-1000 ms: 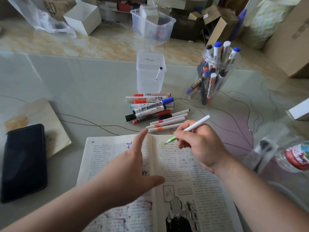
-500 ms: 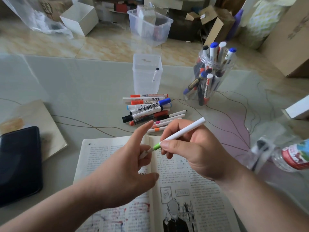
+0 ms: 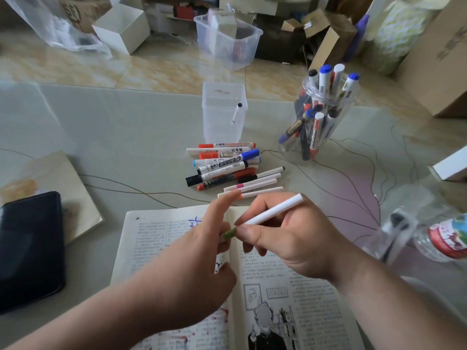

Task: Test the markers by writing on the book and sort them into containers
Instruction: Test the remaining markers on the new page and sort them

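Phone [image 3: 30, 248] lies far left on the worktop [image 3: 126, 137], well apart from the work. Book [image 3: 156, 238] lies open at the near edge, under both hands. Left hand [image 3: 192, 269]: fingers pinch the green end of the marker [image 3: 274, 210]. Pile [image 3: 222, 168] of loose markers lies just beyond the book, between hands and tub [image 3: 214, 117]; the tub holds one marker, with room left. Right hand [image 3: 290, 238] grips the white barrel above the book's gutter. Likely capping after a test; cap itself hidden. Jar [image 3: 350, 104] is crowded. Bottle [image 3: 444, 238] lies near the right forearm: snag risk.
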A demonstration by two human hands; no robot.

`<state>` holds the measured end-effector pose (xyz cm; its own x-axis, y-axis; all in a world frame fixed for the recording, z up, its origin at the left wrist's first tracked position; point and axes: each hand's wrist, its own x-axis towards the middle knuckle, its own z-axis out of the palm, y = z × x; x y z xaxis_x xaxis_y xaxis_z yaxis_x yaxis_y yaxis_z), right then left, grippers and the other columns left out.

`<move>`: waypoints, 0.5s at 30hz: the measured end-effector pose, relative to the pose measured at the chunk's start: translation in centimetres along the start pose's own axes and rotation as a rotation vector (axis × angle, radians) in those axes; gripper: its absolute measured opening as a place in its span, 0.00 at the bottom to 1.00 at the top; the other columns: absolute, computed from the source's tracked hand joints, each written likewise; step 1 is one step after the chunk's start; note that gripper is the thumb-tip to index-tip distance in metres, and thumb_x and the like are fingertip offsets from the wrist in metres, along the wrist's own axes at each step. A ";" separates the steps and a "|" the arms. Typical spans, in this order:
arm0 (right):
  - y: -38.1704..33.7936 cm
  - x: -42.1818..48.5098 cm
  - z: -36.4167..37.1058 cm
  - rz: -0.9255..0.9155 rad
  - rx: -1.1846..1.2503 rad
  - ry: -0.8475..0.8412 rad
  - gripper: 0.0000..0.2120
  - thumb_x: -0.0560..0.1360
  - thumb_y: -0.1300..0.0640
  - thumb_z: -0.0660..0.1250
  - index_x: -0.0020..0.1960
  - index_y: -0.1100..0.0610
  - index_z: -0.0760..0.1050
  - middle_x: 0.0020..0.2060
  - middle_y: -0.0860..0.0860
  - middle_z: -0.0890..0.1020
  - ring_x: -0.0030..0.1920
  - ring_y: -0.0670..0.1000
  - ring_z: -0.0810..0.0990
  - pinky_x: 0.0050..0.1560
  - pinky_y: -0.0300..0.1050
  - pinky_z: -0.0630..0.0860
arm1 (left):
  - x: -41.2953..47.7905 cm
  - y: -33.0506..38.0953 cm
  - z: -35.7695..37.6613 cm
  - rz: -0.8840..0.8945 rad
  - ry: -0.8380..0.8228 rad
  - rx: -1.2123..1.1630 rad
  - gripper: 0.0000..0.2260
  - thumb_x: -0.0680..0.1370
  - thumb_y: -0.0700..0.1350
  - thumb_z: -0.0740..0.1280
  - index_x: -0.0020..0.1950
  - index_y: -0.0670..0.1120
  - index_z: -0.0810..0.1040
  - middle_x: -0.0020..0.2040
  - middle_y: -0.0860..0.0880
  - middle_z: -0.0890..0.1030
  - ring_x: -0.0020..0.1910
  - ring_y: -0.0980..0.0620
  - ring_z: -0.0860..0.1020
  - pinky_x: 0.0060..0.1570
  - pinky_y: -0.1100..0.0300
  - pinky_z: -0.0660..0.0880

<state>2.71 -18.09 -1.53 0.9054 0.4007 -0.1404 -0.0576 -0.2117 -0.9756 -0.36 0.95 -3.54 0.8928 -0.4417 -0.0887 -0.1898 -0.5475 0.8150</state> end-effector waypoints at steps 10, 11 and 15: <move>-0.4 -0.2 1.1 0.080 -0.021 0.044 0.12 0.78 0.64 0.71 0.38 0.54 0.80 0.26 0.45 0.81 0.27 0.41 0.78 0.31 0.30 0.72 | 0.1 0.4 0.5 0.043 -0.041 -0.087 0.40 0.72 0.34 0.65 0.70 0.69 0.52 0.52 0.68 0.75 0.55 0.67 0.75 0.51 0.78 0.68; -0.6 -0.2 1.0 0.073 -0.018 0.063 0.10 0.78 0.63 0.71 0.39 0.53 0.80 0.27 0.44 0.81 0.29 0.40 0.79 0.32 0.30 0.72 | 0.4 0.6 0.5 0.025 -0.048 -0.108 0.40 0.71 0.35 0.65 0.73 0.66 0.52 0.57 0.69 0.73 0.58 0.71 0.74 0.51 0.80 0.67; -1.0 -0.5 1.0 0.006 0.084 0.214 0.08 0.77 0.51 0.71 0.43 0.54 0.81 0.31 0.49 0.81 0.32 0.46 0.78 0.36 0.40 0.74 | 1.3 -0.1 0.5 -0.001 -0.044 -0.104 0.44 0.64 0.49 0.63 0.71 0.74 0.42 0.53 0.62 0.75 0.49 0.71 0.76 0.46 0.75 0.69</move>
<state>1.89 -17.21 -0.61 0.9730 0.1996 -0.1157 -0.0896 -0.1348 -0.9868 0.56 0.06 -4.00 0.8739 -0.4728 -0.1128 -0.1433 -0.4724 0.8697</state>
